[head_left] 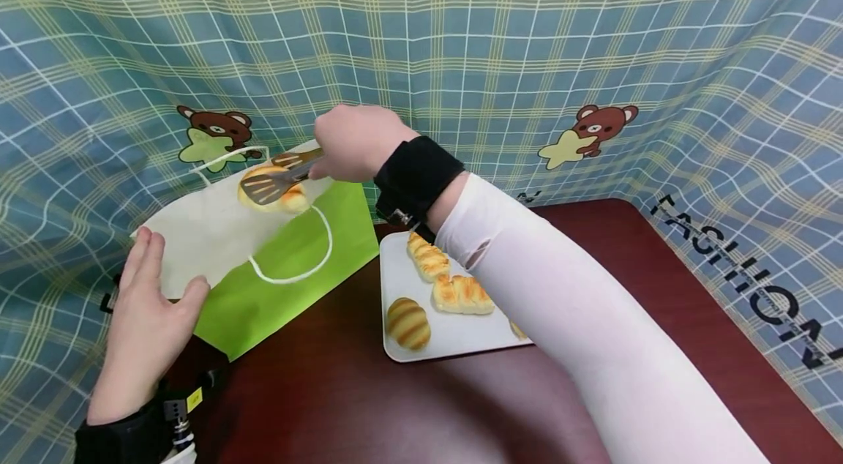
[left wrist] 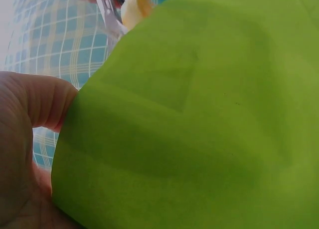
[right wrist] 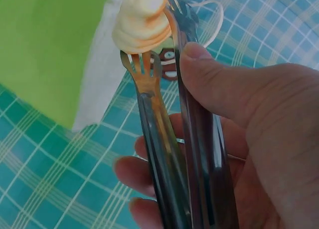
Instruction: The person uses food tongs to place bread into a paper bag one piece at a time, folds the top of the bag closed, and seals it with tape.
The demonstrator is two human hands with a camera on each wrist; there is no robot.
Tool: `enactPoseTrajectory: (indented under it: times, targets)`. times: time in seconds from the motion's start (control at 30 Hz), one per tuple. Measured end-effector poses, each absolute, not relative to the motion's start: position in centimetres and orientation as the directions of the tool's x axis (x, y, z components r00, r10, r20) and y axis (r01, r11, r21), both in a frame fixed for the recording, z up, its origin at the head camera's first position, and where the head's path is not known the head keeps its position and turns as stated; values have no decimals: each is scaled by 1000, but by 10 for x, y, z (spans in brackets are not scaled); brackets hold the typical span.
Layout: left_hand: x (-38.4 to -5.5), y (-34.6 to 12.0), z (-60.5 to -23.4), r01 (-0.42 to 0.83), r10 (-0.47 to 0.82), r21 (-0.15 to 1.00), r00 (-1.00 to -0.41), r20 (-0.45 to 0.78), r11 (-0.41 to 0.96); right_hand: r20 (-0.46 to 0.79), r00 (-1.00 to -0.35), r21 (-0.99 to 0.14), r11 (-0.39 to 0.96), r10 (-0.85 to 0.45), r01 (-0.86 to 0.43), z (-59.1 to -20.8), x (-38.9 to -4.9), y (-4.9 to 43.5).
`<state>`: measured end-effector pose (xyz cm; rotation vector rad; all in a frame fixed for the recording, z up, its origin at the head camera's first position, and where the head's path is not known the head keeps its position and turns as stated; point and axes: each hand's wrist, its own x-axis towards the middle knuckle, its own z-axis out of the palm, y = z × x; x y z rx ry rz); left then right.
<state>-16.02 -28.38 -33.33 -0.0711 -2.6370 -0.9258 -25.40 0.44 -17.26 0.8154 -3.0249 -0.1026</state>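
My right hand (head_left: 362, 142) holds metal tongs (right wrist: 164, 144) with slotted heads, the fingers and thumb wrapped round both arms. Between the tong heads is a golden bread roll (head_left: 293, 198), over the mouth of a green paper bag (head_left: 290, 303). White shows on the bag's inside, and it has white cord handles. My left hand (head_left: 148, 317) is at the left end of the bag, fingers straight and thumb spread apart. In the left wrist view the thumb (left wrist: 50, 97) meets the bag's edge, and the fingertips are hidden behind the green panel.
A white tray (head_left: 435, 352) stands right of the bag on the dark red-brown table (head_left: 316, 405). On it lie several breads, among them a striped oval bun (head_left: 408, 323) and a twisted loaf (head_left: 428, 257). My right forearm covers the tray's right side. A plaid curtain (head_left: 461, 47) encloses the table.
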Motion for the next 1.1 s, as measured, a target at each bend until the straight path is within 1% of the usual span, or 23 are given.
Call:
enactPoseTrajectory:
  times: [0.17, 0.3, 0.6, 0.77, 1.1]
  targets:
    - [-158, -286, -336, 157, -73, 594, -936, 344, 789, -32, -848, 96, 843, -529, -529, -181, -251, -10]
    - [-158, -286, -335, 155, -75, 597, -937, 342, 787, -28, -851, 103, 845, -524, -524, -186, -250, -16]
    - [-153, -287, -334, 137, -80, 595, -943, 324, 792, -23, -865, 88, 861, -501, -501, -190, -248, -21]
    - [-152, -288, -334, 135, -89, 599, -940, 329, 789, -31, -862, 86, 858, -506, -506, -190, -246, -23]
    - [-152, -284, -332, 167, -68, 604, -936, 346, 779, -48, -890, 52, 889, -453, -455, -187, -246, -13]
